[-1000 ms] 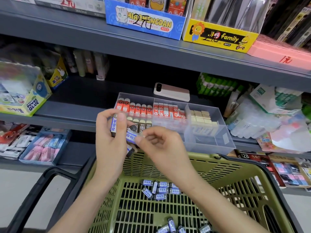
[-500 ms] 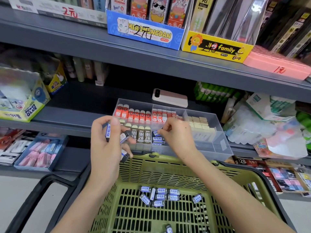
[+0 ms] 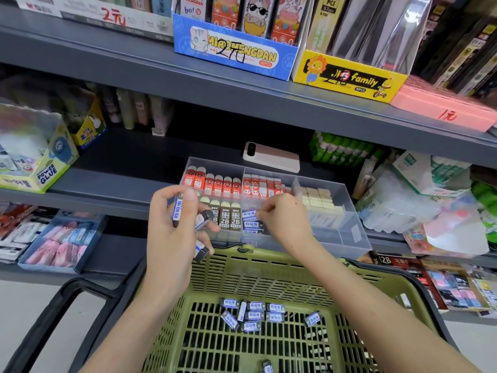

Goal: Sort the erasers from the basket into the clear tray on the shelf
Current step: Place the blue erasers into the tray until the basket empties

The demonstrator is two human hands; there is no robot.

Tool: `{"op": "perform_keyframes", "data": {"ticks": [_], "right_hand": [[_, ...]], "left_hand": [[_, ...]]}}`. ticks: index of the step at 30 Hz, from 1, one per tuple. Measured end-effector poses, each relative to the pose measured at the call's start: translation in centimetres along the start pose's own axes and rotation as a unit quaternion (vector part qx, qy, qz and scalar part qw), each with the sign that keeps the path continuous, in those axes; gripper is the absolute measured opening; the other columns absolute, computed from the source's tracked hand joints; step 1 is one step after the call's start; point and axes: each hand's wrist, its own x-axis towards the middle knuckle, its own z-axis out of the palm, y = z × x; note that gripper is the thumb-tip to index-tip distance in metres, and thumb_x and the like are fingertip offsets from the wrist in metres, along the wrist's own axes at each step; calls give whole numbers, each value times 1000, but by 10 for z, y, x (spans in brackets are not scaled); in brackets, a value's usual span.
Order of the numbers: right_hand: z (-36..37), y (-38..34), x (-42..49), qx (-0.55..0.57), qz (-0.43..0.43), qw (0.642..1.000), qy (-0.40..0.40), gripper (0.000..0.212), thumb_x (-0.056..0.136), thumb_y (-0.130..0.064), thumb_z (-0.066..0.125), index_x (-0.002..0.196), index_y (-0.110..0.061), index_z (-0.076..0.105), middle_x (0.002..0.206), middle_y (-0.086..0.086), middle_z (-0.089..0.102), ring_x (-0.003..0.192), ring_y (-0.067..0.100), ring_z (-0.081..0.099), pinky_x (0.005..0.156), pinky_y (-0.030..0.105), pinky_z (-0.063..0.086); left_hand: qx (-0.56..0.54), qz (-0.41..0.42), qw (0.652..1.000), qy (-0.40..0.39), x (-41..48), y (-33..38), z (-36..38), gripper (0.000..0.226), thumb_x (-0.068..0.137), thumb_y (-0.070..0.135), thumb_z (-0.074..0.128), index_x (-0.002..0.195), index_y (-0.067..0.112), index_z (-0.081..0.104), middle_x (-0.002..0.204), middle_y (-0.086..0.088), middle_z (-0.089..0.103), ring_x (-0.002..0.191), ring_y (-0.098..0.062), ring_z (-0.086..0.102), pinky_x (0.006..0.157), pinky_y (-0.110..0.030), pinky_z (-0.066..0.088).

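My left hand (image 3: 172, 232) grips several small blue-and-black erasers (image 3: 178, 211) just in front of the clear tray (image 3: 347, 211) on the middle shelf. My right hand (image 3: 285, 219) reaches into the tray's front middle compartment and pinches one blue-labelled eraser (image 3: 248, 214) above two others stacked there. The tray also holds rows of red erasers, brown 2B erasers and cream blocks. Below both hands, the green basket (image 3: 269, 267) has several more blue erasers (image 3: 255, 313) lying on its mesh floor.
A pink phone (image 3: 271, 157) lies on the shelf behind the tray. A glue display box (image 3: 40, 168) stands at the left and plastic-wrapped packs (image 3: 398, 208) crowd the right. The upper shelf carries a blue box and a yellow box. The basket's black handle (image 3: 72, 300) hangs left.
My right hand took one eraser from the bundle in my left hand and carried it forward into the tray's front middle compartment. The left hand stayed nearly in place.
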Motion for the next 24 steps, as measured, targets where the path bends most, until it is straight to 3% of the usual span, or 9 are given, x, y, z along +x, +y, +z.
{"op": "perform_keyframes", "data": {"ticks": [3,8,12,15,19,22,24], "right_hand": [[-1,-1,3,-30,28,998,-36,27,89,-25,59,67,-9,56,69,4,57,89,21,62,93,34,43],[-2,-7,10,-64,60,994,-72,15,85,-19,60,75,-8,56,72,6,58,89,25,65,94,31,42],[-3,-11,10,-73,62,992,-85,31,83,-15,59,59,-13,40,59,0,42,86,24,64,90,30,41],[-9,-12,7,-52,57,991,-111,23,84,-16,58,64,-7,54,59,2,50,83,21,66,90,34,41],[-20,-8,3,130,84,979,-132,23,85,1,46,66,-4,57,64,8,56,72,23,66,95,39,45],[-26,-7,-4,321,148,923,-151,17,88,9,47,80,-4,54,78,-8,40,64,9,58,72,33,59],[-29,-6,-8,361,168,903,-161,16,90,9,46,85,-6,52,83,-8,37,64,9,60,64,25,59]], "left_hand": [[-3,-3,1000,6,1,0,0,12,85,46,52,88,35,55,78,5,61,56,-17,62,36,-23,42],[-5,-9,1000,7,1,0,1,17,84,46,53,91,30,53,76,7,61,55,-16,61,36,-22,42],[1,-8,1000,8,0,-1,1,16,84,46,53,91,32,54,77,7,61,55,-17,62,36,-23,42],[5,-3,1000,8,0,-1,1,18,85,47,53,92,31,53,78,6,61,56,-17,62,37,-22,42],[1,-3,1000,10,1,0,2,17,86,46,51,93,30,52,77,6,62,56,-17,62,37,-22,41],[0,-2,1000,9,0,0,3,22,87,45,48,96,25,50,75,6,62,55,-17,61,37,-22,41],[-1,0,1000,8,0,0,4,21,88,45,47,96,25,49,75,6,62,55,-16,61,37,-22,42]]}}
